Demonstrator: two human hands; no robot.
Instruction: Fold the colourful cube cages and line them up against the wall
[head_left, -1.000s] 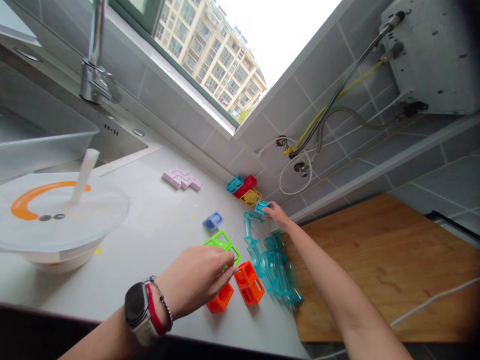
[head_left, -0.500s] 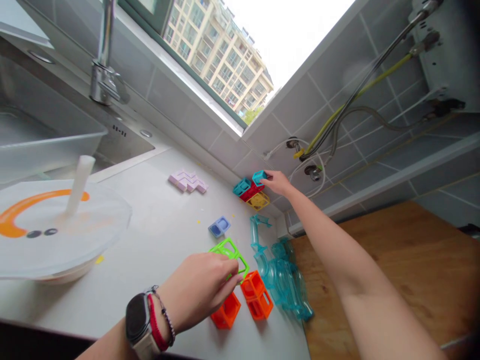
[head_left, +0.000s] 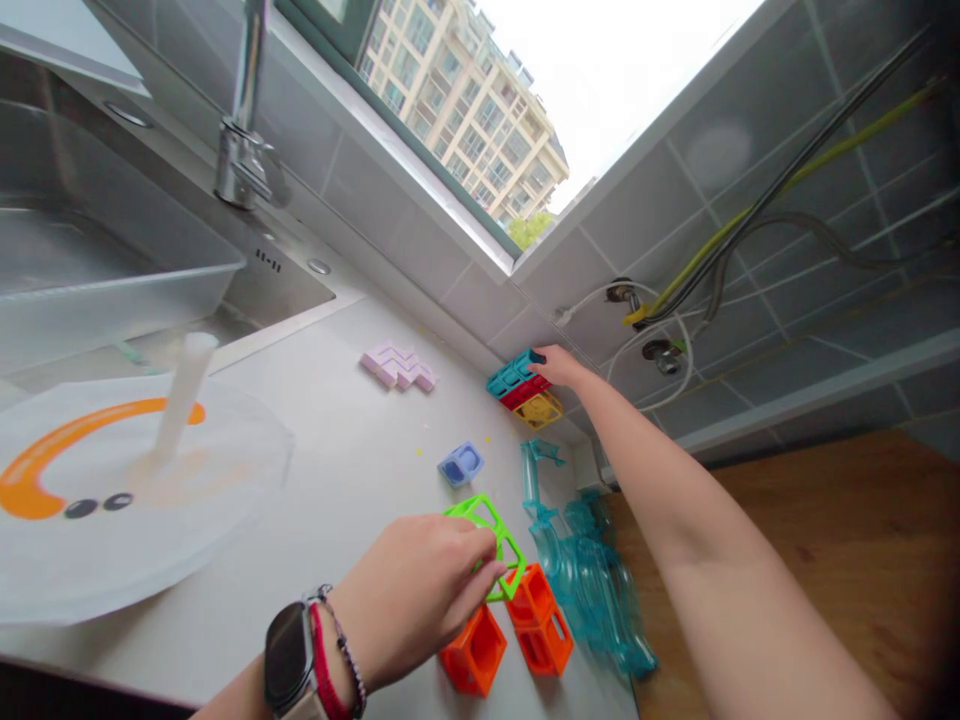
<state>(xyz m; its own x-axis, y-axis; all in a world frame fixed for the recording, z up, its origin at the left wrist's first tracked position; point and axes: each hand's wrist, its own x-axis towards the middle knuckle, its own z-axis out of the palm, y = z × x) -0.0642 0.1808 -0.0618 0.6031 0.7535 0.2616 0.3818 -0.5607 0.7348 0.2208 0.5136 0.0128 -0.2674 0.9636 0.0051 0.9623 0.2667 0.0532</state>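
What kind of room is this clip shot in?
Most likely a home kitchen: a steel sink with a faucet, a tiled wall carrying gas hoses, and a counter.

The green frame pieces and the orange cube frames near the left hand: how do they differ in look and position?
The green frame pieces are thin and lie nearly flat, while the orange cube frames are thicker, boxy and stand taller. The left hand has its fingers on the green frame pieces; the orange cube frames lie just below its fingertips, and contact with them cannot be told. The green ones lie farther from the counter's near edge. Both are open plastic frames.
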